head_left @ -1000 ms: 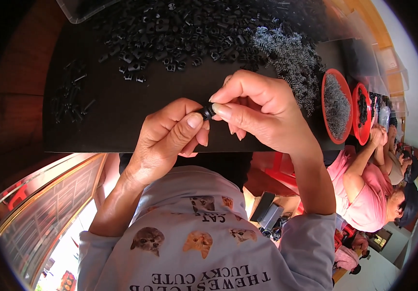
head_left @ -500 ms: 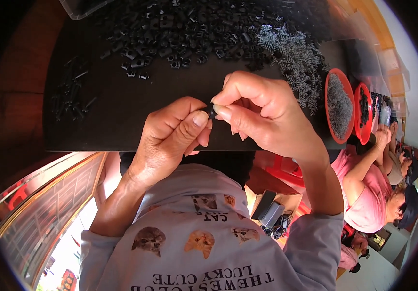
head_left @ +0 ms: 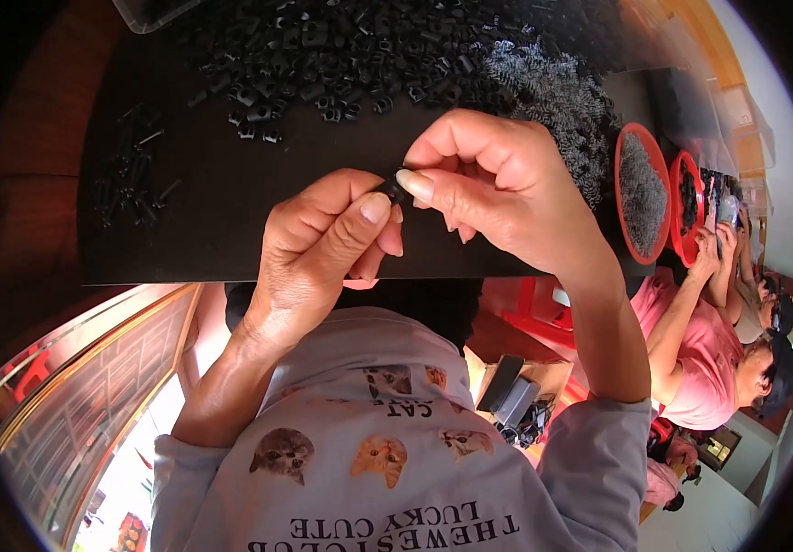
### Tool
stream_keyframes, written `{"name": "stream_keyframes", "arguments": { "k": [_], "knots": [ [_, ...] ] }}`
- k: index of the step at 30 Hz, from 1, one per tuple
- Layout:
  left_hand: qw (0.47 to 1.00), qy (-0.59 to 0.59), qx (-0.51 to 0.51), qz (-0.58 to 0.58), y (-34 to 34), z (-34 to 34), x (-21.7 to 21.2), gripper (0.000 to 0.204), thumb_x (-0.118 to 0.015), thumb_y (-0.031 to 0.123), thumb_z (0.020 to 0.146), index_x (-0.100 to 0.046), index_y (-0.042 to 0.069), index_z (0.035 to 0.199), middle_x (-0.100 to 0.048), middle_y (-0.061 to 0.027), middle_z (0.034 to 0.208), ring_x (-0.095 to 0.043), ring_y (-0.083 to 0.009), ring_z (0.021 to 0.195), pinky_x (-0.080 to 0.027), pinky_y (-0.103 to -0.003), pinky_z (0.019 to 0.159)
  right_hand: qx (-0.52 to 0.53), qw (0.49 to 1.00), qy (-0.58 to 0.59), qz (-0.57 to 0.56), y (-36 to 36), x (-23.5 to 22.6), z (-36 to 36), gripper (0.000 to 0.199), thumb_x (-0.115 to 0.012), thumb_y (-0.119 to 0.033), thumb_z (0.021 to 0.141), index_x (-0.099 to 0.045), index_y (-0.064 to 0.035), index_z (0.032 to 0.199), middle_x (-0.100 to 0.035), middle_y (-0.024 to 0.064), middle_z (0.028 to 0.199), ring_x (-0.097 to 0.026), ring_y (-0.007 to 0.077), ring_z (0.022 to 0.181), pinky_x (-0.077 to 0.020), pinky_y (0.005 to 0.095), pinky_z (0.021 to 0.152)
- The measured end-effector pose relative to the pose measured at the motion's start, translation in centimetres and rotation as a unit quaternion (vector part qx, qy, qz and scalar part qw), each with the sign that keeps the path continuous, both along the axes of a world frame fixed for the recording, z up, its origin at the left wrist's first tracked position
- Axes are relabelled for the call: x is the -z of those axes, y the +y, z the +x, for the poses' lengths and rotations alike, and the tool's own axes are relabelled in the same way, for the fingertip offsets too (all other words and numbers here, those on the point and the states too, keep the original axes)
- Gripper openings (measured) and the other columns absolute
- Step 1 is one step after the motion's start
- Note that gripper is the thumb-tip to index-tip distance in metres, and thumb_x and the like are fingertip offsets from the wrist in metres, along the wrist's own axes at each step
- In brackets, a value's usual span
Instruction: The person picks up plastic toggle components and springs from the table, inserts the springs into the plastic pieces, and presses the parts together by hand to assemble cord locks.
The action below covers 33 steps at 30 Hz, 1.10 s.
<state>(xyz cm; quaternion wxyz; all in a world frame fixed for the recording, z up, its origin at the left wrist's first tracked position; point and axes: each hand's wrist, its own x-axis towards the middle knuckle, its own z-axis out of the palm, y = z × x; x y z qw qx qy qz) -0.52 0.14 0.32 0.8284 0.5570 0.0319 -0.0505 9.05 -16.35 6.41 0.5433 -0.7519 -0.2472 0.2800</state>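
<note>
Between my two hands, over the front part of the dark table, is a small black plastic part [head_left: 390, 190], mostly covered by fingers. My left hand [head_left: 327, 230] pinches it between thumb and forefinger. My right hand [head_left: 488, 189] is closed too, its thumb and forefinger tips pressed at the upper end of the part; whether a second small piece sits in that pinch is hidden. Beyond the hands lies a broad heap of small black plastic parts [head_left: 323, 64]. Beside it, behind my right hand, spreads a pile of small metal springs [head_left: 553, 101].
Several thin black pieces [head_left: 134, 175] lie at the table's left. On the right stand a red bowl of springs [head_left: 643, 193] and a smaller red bowl [head_left: 686, 207] with dark pieces. Further right, a person in pink [head_left: 691, 359] works. A box of dark items [head_left: 516, 396] is below the table edge.
Both hands have risen slightly, and more of the black part shows between the fingertips. My right thumb has shifted a little on it. The co-worker's arms have moved.
</note>
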Motion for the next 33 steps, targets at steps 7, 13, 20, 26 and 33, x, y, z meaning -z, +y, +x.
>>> {"name": "stream_keyframes", "arguments": {
  "k": [7,13,20,26,33],
  "knots": [
    [1.0,-0.019,-0.004,-0.021,-0.4,-0.1,0.2,0.021,-0.05,0.017,0.102,-0.06,-0.001,0.098,-0.062,-0.0038,0.078,-0.046,-0.0039,0.055,-0.035,-0.019,0.046,-0.012,0.996,-0.072,0.043,0.2,0.6,0.0,0.011,-0.062,-0.004,0.09,-0.058,0.0015,0.082,-0.057,0.001,0.06,-0.048,0.0042,0.051,-0.0365,0.0231,0.045],
    [0.999,-0.014,0.004,-0.031,-0.4,-0.1,0.3,0.021,-0.05,0.017,0.102,-0.061,-0.001,0.099,-0.062,-0.0041,0.078,-0.047,-0.0043,0.055,-0.036,-0.019,0.047,-0.015,0.996,-0.062,0.063,0.3,0.2,-0.3,0.006,-0.058,0.001,0.088,-0.058,0.0017,0.083,-0.061,0.0044,0.064,-0.058,0.0077,0.057,-0.0417,0.0241,0.05],
    [0.999,-0.018,0.034,-0.014,0.2,-0.3,0.4,0.026,-0.05,0.023,0.102,-0.061,-0.001,0.103,-0.064,-0.008,0.08,-0.052,-0.0085,0.06,-0.041,-0.021,0.053,-0.086,0.989,-0.118,0.018,-0.2,-0.7,0.4,0.006,-0.055,0.001,0.089,-0.06,0.0022,0.088,-0.063,0.005,0.069,-0.062,0.0095,0.063,-0.0469,0.0235,0.053],
    [0.999,-0.012,0.006,-0.037,-0.2,-0.3,0.2,0.024,-0.051,0.02,0.102,-0.061,-0.001,0.101,-0.063,-0.0036,0.077,-0.048,-0.0052,0.056,-0.037,-0.02,0.048,-0.026,1.0,0.014,0.007,-0.8,-0.8,-0.4,0.008,-0.056,-0.001,0.09,-0.061,0.001,0.095,-0.065,0.0052,0.077,-0.063,0.0112,0.066,-0.0501,0.0244,0.053],
    [0.999,-0.009,0.019,-0.025,0.1,-0.4,0.3,0.024,-0.051,0.022,0.102,-0.061,0.0,0.099,-0.063,-0.0039,0.077,-0.049,-0.0056,0.057,-0.037,-0.02,0.049,-0.043,0.997,0.066,0.009,-0.8,-1.0,-0.2,0.005,-0.057,-0.003,0.09,-0.059,0.0019,0.091,-0.064,0.0061,0.074,-0.061,0.0103,0.062,-0.049,0.0239,0.051]
  ]
}}
